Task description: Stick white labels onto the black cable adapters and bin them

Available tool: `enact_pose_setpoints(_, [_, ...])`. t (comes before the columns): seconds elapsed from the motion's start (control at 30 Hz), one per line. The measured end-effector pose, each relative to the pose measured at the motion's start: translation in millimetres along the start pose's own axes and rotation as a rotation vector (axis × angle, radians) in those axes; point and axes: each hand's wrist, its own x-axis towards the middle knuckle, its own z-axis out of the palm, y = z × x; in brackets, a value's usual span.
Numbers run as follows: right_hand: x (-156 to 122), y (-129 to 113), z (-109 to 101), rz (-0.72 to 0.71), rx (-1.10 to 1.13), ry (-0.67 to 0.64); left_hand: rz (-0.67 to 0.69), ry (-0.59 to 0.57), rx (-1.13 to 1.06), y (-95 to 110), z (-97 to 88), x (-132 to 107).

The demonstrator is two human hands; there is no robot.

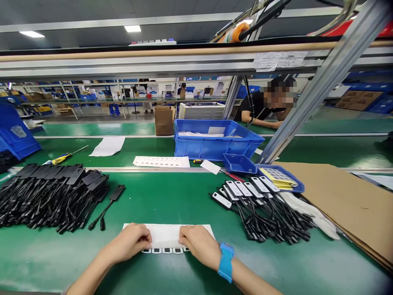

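Note:
A white label sheet [166, 235] lies on the green table close to me, with a row of small dark-edged labels along its near edge. My left hand [130, 242] rests on the sheet's left part, fingers curled and pinched at its lower edge. My right hand [199, 245], with a blue wrist strap [226, 262], presses on the sheet's right part with its fingers bent down onto the paper. A big pile of black cable adapters [49, 194] lies to the left. A smaller pile of adapters with white labels [260, 209] lies to the right.
A blue bin [215, 143], a small blue tray [239, 164] and a tray of label sheets [281, 178] stand behind the right pile. Brown cardboard [346, 200] covers the right. Another label sheet [161, 161], a screwdriver [66, 155] and paper [108, 146] lie further back. A person [267, 108] works opposite.

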Motion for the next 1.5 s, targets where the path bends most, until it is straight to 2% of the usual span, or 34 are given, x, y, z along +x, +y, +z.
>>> enact_pose_setpoints(0.1, [4.6, 7.4, -8.2, -0.009, 0.087, -0.043, -0.095, 0.069, 0.088, -9.8, -4.4, -4.2])
enact_pose_setpoints(0.17, [5.5, 10.0, -12.4, -0.009, 0.113, -0.074, -0.199, 0.12, 0.149, -16.0, -1.6, -2.9])
enact_pose_setpoints(0.23, [5.5, 11.1, -14.9, -0.009, 0.135, -0.101, -0.243, 0.136, 0.146, -21.5, 1.7, -0.4])
enact_pose_setpoints(0.33, [5.9, 12.7, -15.8, -0.007, 0.162, -0.121, -0.185, 0.089, 0.043, -29.5, -1.5, -2.0])
enact_pose_setpoints(0.47, [9.3, 17.7, -14.8, -0.027, 0.207, -0.131, -0.064, -0.016, -0.153, -42.6, -18.6, -14.1])
enact_pose_setpoints(0.57, [11.9, 21.2, -14.0, -0.049, 0.255, -0.142, -0.061, -0.057, -0.255, -52.8, -26.2, -18.1])
enact_pose_setpoints(0.7, [13.0, 23.2, -12.2, -0.062, 0.319, -0.146, -0.093, -0.109, -0.326, -59.4, -25.3, -16.8])
enact_pose_setpoints(0.97, [13.0, 24.3, -10.3, -0.048, 0.321, -0.132, -0.09, -0.068, -0.201, -51.1, -26.2, -24.6])
enact_pose_setpoints(1.23, [10.3, 22.1, -10.6, -0.027, 0.342, -0.13, -0.255, 0.069, 0.195, -35.2, -6.4, -21.8])
enact_pose_setpoints(1.3, [10.7, 22.2, -10.5, -0.036, 0.318, -0.116, -0.227, 0.065, 0.245, -27.7, -8.1, -19.0])
enact_pose_setpoints(1.37, [11.8, 22.0, -10.8, -0.041, 0.293, -0.111, -0.143, 0.034, 0.26, -18.5, -12.1, -12.0])
enact_pose_setpoints(1.5, [12.8, 20.7, -9.0, -0.018, 0.264, -0.096, -0.035, -0.068, 0.275, -1.0, -13.4, 13.2])
